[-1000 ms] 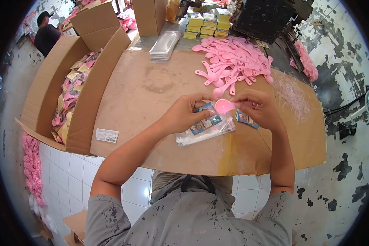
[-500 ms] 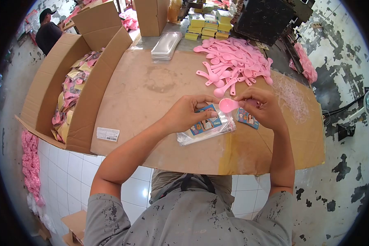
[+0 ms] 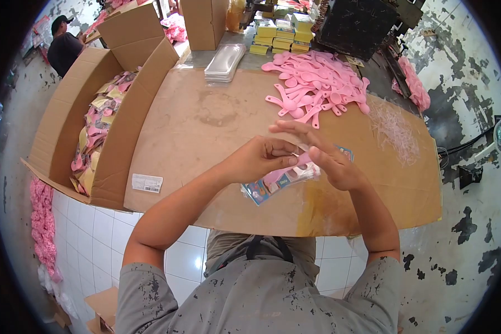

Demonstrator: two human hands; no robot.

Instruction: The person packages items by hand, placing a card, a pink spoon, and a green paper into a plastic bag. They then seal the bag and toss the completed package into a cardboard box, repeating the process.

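Observation:
My left hand (image 3: 264, 156) pinches the upper edge of a clear plastic bag (image 3: 295, 177) low over the cardboard sheet. Inside the bag show a blue printed card (image 3: 256, 192) and a pink spoon (image 3: 274, 177), its handle end by my fingertips. My right hand (image 3: 334, 161) is just right of the bag's mouth, fingers stretched out and thumb apart, holding nothing I can see. It partly hides more blue cards (image 3: 346, 152) lying on the sheet. Beyond both hands lies a heap of pink spoons (image 3: 317, 83).
To the left, an open carton (image 3: 114, 128) contains filled packets. Clear bags (image 3: 225, 64) and yellow-edged card stacks (image 3: 284, 34) stand at the back. Plastic strips (image 3: 396, 131) lie at right, a dark machine (image 3: 356, 28) behind. Another person (image 3: 65, 47) is far left.
The pink spoon went from my right hand into the bag with the card. My right hand has let go and spread its fingers, while the bag's lower end has tilted.

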